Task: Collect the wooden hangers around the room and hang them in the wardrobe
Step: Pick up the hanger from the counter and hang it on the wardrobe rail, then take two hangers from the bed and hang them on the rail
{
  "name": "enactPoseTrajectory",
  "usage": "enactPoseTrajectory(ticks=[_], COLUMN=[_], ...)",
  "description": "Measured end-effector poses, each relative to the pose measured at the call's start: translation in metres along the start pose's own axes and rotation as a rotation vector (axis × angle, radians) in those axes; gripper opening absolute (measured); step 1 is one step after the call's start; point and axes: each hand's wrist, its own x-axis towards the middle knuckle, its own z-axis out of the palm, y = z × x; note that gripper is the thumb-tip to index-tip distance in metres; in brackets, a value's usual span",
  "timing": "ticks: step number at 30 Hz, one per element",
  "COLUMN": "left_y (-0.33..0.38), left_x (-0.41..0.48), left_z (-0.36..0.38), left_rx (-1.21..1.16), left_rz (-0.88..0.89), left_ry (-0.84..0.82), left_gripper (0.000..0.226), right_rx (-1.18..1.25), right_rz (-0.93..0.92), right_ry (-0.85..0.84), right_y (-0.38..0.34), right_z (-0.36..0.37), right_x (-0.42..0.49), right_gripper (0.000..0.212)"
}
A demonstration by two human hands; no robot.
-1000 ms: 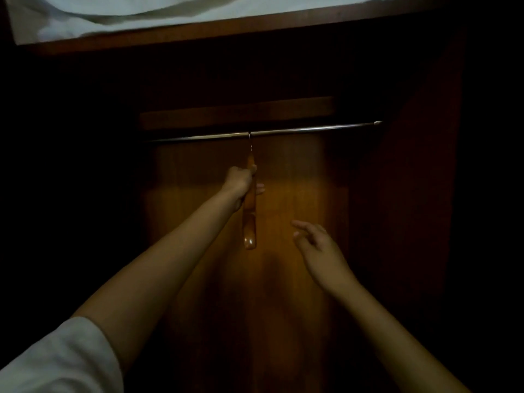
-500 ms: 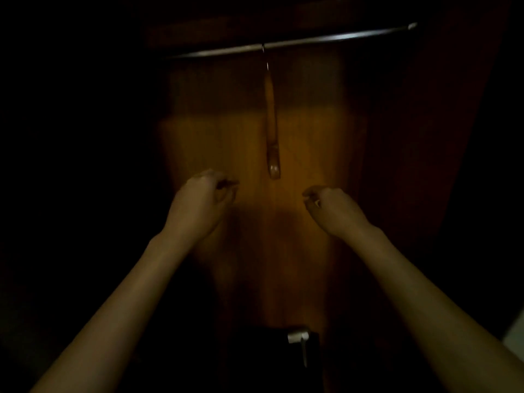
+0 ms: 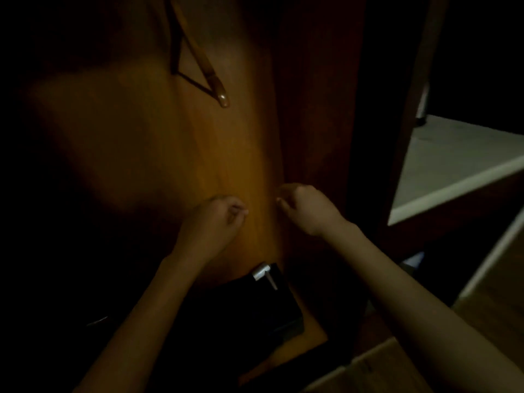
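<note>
A wooden hanger [image 3: 204,61] hangs inside the dark wardrobe at the upper left; its hook and the rail are out of frame. Behind it is the wardrobe's orange-lit back panel [image 3: 147,143]. My left hand [image 3: 215,222] is well below the hanger, fingers curled, holding nothing. My right hand [image 3: 306,208] is beside it at the same height, fingers also curled and empty. Neither hand touches the hanger.
A black box with a pale tag [image 3: 255,304] sits on the wardrobe floor below my hands. The dark red side wall [image 3: 317,109] stands at right. Beyond it are a white shelf or counter [image 3: 453,171] and light wooden flooring [image 3: 496,307].
My left hand let go of the hanger and dropped away from it. Both hands lowered and curled. The view tilted down and right, so the rail left the frame.
</note>
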Motion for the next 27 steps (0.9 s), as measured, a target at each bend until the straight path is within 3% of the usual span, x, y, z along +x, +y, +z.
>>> enactPoseTrajectory(ticks=[7,15,27], left_y=[0.022,0.173,0.374], left_x=[-0.042,-0.109,-0.385], left_z=[0.038,0.077,0.090], left_rx=[-0.059,-0.238,-0.399], left_rz=[0.249,0.686,1.296], left_ry=[-0.204,-0.378,-0.784], left_gripper=[0.016,0.016,0.023], right_rx=[-0.057,-0.205,-0.358], right_rz=[0.298,0.726,1.349], right_ry=[0.054,0.266,0.545], right_y=[0.004,0.017,-0.083], right_z=[0.015,-0.042,-0.082], right_x=[-0.111,-0.291,-0.634], right_gripper=[0.030,0.032,0.027])
